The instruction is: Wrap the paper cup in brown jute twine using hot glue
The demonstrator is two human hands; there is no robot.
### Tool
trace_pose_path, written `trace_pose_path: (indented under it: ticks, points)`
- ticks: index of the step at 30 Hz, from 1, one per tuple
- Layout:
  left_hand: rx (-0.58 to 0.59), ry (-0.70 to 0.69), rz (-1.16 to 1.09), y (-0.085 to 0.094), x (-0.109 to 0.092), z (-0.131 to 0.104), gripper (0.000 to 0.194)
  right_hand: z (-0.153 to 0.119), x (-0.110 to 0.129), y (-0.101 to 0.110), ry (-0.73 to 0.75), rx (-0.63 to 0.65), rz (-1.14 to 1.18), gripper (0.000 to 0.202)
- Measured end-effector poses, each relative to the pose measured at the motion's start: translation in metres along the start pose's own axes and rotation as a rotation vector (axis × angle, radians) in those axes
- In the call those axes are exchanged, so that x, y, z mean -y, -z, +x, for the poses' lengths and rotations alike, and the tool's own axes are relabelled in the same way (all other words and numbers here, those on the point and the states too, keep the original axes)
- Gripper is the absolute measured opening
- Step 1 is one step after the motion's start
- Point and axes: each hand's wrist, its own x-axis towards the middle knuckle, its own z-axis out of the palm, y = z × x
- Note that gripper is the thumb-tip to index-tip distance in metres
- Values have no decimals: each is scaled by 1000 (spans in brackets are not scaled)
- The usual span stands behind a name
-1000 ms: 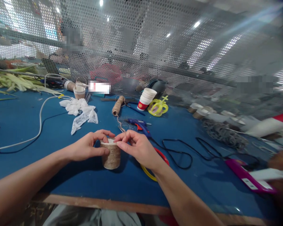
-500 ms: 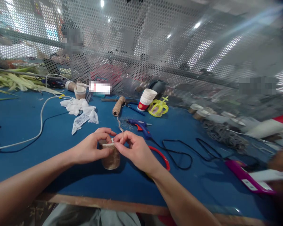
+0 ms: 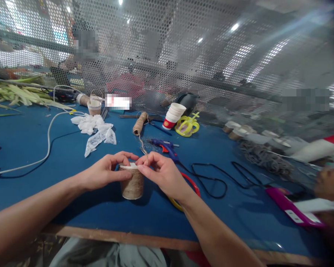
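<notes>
A twine-wrapped cup with a white rim stands near the front of the blue table. My left hand grips its left side, thumb on the outer wall and fingers over the rim. At the right of the rim my right hand pinches the twine, which runs back to a twine spool. Beyond my right hand lies a blue glue gun. Part of a red and yellow ring shows beside my right wrist.
White crumpled cloth lies behind my left hand. Stacked paper cups and a yellow crown-shaped piece are at the back. A black cable and a magenta power strip lie right, near another person's hand.
The cup's rim shows more between my hands, and the cup looks more upright. My right hand has shifted slightly right at the rim, still pinching the twine.
</notes>
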Motion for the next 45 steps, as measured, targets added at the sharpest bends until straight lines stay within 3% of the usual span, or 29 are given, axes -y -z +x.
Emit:
trace_pose_path:
  ticks: [14, 21, 27, 32, 36, 42, 45]
  points:
    - [-97, -66, 356, -7, -5, 1, 7, -1, 5, -9, 108, -26, -258, 17]
    - [-138, -50, 358, -10, -9, -1, 9, -3, 6, -10, 131, -5, -347, 16]
    - [-97, -9, 209, -6, -8, -2, 16, 5, 7, 0, 128, -18, -286, 9]
    - [39, -25, 99, -5, -6, -4, 16, 24, 11, 8, -15, 76, -157, 21]
    - [156, -45, 68, -7, -6, -9, 13, 41, 15, -1, -76, 102, -73, 18]
    - [208, -65, 66, -6, -5, -15, 12, 59, 11, -10, -279, 318, 246, 18]
    - [146, -111, 122, -5, -5, -13, 15, 64, 6, 6, -344, 197, 101, 23]
